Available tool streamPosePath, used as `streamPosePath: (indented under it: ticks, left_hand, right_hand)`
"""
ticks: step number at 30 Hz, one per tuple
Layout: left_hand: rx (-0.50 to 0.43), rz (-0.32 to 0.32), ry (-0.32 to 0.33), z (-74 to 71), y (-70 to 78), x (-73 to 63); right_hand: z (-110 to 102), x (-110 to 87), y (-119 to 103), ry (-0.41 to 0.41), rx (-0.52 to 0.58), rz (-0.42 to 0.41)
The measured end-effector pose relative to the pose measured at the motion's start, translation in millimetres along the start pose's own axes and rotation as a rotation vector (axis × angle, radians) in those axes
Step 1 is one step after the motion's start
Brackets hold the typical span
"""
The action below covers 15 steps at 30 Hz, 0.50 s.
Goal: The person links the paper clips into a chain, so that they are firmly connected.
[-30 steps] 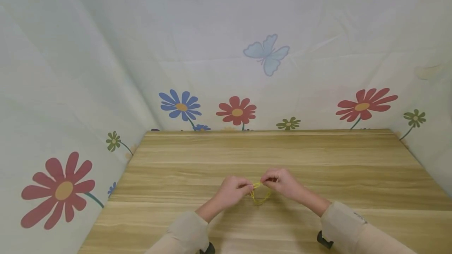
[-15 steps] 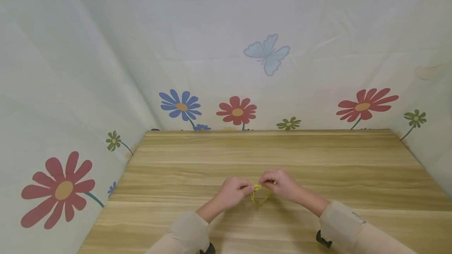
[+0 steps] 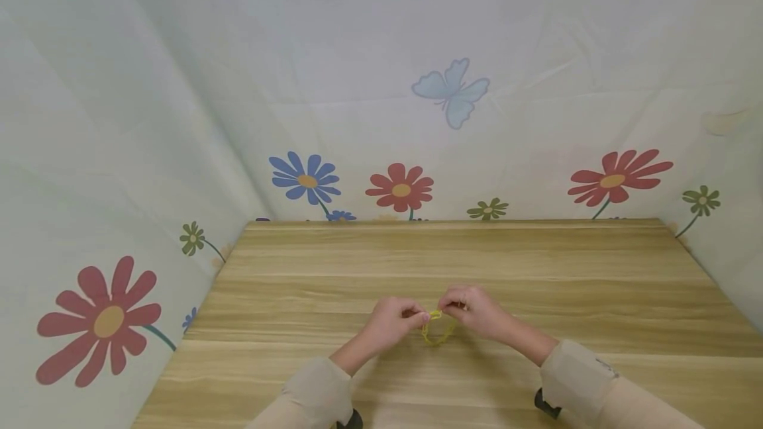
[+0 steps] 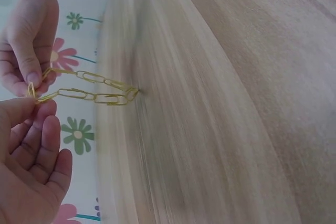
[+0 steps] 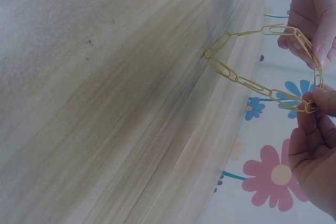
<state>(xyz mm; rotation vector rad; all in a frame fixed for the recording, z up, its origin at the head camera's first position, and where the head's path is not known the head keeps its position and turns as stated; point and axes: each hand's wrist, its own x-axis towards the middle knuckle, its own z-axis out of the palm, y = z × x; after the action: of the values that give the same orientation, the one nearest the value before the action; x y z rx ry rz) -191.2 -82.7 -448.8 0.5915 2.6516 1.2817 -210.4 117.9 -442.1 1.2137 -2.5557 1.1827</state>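
Note:
Several yellow paper clips, linked end to end, make up a chain [image 4: 107,98] that hangs in a loop below both hands. My left hand [image 3: 393,320] pinches the chain between thumb and index finger, its other fingers curled loosely in the left wrist view. Just to its right, my right hand [image 3: 479,313] pinches the chain with thumb and fingertip. A short stretch of chain spans the small gap between the fingertips. In the right wrist view, the paper clip chain [image 5: 252,85] droops toward the tabletop, and the right thumb covers part of a clip.
A wood-grain table [image 3: 334,257] lies beneath the hands. Behind it and at the sides hangs a pale cloth [image 3: 357,51] printed with flowers and a butterfly. Rolled beige sleeves [image 3: 324,386] and dark wrist bands show on both forearms.
Both hands stay nearly in place, the right fingertips a touch further left than a second ago. The clip between the fingertips has turned slightly, and the hanging loop has shifted a little.

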Motion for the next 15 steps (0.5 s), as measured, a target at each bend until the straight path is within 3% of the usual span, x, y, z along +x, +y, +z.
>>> streamPosePath:
  ticks: [15]
  left_hand:
    - [0.017, 0.042, -0.016, -0.2, -2.8, 1.4]
  right_hand:
    - [-0.4, 0.5, -1.6, -0.022, -0.026, 0.040]
